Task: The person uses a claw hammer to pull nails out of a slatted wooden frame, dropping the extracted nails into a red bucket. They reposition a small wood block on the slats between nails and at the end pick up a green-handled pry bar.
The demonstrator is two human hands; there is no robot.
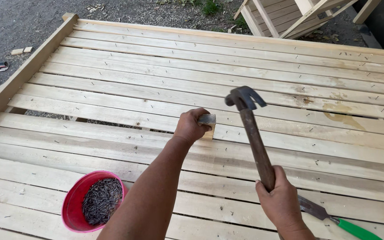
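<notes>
A claw hammer [253,133] is held raised above the planks, near the middle of the view. Its long axis runs from the lower right, where the handle is gripped, up and slightly to the left to the dark metal head, which is seen from behind with the claw curving to the right. The striking face is turned away and cannot be made out. The lower end of the handle is hidden inside the right hand [281,200], which is closed tightly around it.

Just left of the hammer head, a small wooden block [208,124] is pressed against a plank by the left hand [191,126], whose fingers are curled over it. Most of the block is covered by the fingers; only its grey top and a pale corner are seen. Whether a nail is held beneath it cannot be told.

Both are set over a wide platform of pale wooden slats [165,84], laid side by side with narrow gaps and dotted with small nail heads. At the lower left a red bowl [73,205] filled with dark nails [102,200] rests on the slats, partly hidden by the left forearm. At the lower right, a tool with a green handle [356,229] and a flat metal blade is partly covered by the right hand and cut off by the frame edge. Beyond the platform, gravel ground [18,22] and a further wooden frame [285,15], cropped at the top, are seen.
</notes>
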